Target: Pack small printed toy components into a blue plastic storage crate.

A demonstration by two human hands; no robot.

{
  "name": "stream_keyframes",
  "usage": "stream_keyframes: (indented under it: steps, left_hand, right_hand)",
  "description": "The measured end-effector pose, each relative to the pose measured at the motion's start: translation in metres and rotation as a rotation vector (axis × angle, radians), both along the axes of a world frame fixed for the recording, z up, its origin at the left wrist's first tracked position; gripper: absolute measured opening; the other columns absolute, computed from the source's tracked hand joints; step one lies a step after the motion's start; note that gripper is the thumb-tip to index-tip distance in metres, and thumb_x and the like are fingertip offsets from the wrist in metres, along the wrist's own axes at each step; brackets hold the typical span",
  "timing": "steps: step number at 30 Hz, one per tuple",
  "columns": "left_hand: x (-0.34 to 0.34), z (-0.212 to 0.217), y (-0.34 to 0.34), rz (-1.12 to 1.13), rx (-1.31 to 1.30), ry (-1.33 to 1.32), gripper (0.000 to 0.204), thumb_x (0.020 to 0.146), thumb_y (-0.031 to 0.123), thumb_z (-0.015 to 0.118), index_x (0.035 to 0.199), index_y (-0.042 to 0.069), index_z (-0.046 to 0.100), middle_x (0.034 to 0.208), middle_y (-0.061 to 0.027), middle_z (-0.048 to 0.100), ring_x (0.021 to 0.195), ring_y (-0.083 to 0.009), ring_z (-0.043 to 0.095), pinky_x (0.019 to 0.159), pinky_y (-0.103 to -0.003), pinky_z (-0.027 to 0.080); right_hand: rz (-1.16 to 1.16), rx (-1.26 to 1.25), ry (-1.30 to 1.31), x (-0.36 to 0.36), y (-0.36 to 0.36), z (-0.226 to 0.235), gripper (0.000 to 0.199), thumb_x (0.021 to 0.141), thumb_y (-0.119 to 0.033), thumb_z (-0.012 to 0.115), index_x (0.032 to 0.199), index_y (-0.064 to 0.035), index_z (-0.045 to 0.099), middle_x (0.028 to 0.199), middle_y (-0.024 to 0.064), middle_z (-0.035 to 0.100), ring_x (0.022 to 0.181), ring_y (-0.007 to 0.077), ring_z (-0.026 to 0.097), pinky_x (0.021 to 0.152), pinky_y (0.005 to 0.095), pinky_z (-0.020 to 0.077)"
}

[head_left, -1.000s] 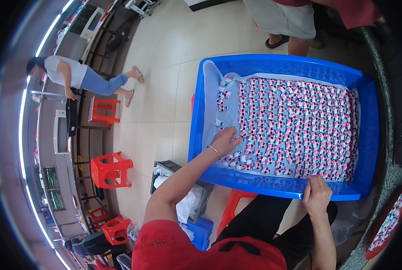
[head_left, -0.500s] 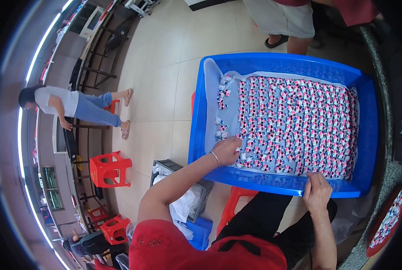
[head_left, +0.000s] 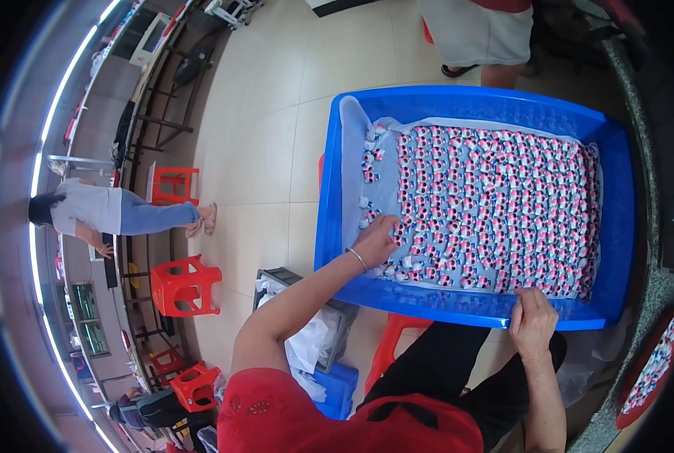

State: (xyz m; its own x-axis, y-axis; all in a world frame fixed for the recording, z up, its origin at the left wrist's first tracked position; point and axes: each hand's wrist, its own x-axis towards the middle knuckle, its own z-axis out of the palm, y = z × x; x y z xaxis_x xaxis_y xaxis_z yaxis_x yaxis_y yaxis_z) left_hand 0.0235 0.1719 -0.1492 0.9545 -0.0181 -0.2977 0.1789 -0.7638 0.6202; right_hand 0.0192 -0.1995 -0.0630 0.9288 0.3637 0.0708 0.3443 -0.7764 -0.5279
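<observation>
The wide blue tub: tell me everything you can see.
The wide blue tub looks like glossy plastic: rectangular, open-topped, its corners rounded, one long side toward you. A thin whitish sheet lines it, climbing the left wall. On that lie crowded rows of small pink, white and blue pieces, sparser at the left. Your bare right hand touches the near rim, right of its middle; your bare left hand is inside at the left. What supports the tub is mostly hidden.

Left hand (head_left: 376,240) at small figures (head_left: 495,200) in blue tub (head_left: 616,189); right hand (head_left: 534,321) grips near rim (head_left: 458,313).
</observation>
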Motion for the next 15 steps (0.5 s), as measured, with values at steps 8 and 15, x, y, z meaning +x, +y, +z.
stream_keyframes:
  steps: [8, 15]
  left_hand:
    - [-0.003, 0.005, -0.004, -0.269, 0.147, -0.194, 0.041, 0.077, 0.01, 0.07, 0.113, 0.008, 0.051, 0.107, -0.0139, 0.056, 0.091, -0.0317, 0.064, 0.077, -0.041, 0.053]
    - [-0.007, 0.019, -0.028, -0.502, 0.255, 0.098, 0.04, 0.077, 0.019, 0.069, 0.112, 0.008, 0.051, 0.099, -0.0122, 0.06, 0.096, -0.0334, 0.063, 0.079, -0.046, 0.052]
  right_hand:
    - [0.009, -0.021, -0.007, 0.0, -0.001, -0.002, 0.011, 0.08, -0.003, 0.056, 0.09, -0.0031, 0.061, 0.082, 0.0114, 0.061, 0.074, 0.0304, 0.062, 0.066, 0.0392, 0.0501]
    - [0.001, 0.017, -0.007, 0.001, 0.003, 0.0, 0.009, 0.082, 0.0, 0.053, 0.088, -0.0016, 0.06, 0.079, 0.014, 0.06, 0.072, 0.0332, 0.061, 0.064, 0.0414, 0.0481]
